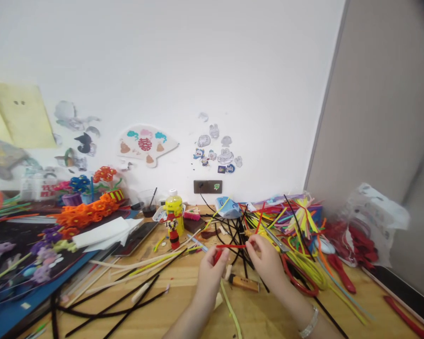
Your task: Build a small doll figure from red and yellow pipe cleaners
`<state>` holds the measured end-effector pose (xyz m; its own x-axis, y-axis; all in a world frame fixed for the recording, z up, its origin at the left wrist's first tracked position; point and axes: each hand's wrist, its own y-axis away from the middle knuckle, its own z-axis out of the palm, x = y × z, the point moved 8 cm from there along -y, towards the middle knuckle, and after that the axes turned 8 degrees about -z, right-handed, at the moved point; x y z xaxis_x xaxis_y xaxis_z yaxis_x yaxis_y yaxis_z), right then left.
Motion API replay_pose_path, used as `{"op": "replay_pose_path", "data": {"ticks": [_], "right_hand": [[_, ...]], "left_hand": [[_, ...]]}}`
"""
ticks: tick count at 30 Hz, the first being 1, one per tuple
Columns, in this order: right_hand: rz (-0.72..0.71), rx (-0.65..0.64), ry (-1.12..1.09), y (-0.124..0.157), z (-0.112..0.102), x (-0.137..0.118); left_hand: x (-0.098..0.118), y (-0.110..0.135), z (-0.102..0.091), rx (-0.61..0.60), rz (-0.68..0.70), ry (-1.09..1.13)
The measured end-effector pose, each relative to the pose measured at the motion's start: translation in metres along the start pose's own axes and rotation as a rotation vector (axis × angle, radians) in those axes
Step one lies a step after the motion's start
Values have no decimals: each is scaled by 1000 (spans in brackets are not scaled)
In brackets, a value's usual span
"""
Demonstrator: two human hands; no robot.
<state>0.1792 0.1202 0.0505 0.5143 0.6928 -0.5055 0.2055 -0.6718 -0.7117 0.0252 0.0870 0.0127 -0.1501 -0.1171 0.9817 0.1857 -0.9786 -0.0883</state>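
Observation:
My left hand (212, 270) and my right hand (265, 259) hover over the wooden table (261, 315), both pinching the ends of a short red pipe cleaner (231, 246) held level between them. The left fingers are curled round its bent left end. The right hand also has scissors (289, 263) with red handles hanging from it, blades pointing up and left. A wooden-handled tool (245, 283) lies on the table just below the hands, beside a yellow-green pipe cleaner (229, 306).
Black, yellow and white pipe cleaners (137, 282) lie strewn at left. A tangled coloured heap (297, 216) sits at back right. A yellow glue bottle (174, 212), a small red figure (173, 230), orange pipe-cleaner flowers (88, 212) and a plastic bag (374, 221) stand around. The wall is close behind.

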Motion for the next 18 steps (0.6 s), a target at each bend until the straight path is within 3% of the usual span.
{"op": "replay_pose_path", "data": {"ticks": [5,9,12,18], "right_hand": [[148,-38,-505,-3,8,7],[198,-260,-777,5,27,-6],[200,-493,-874,19,46,-24],[232,-789,-813,43,67,-39]], "left_hand": [[1,-2,2,-86,1,54],[8,-11,-15,-1,28,83],[11,-14,-21,14,22,89],[9,-17,-18,-9,42,6]]}}
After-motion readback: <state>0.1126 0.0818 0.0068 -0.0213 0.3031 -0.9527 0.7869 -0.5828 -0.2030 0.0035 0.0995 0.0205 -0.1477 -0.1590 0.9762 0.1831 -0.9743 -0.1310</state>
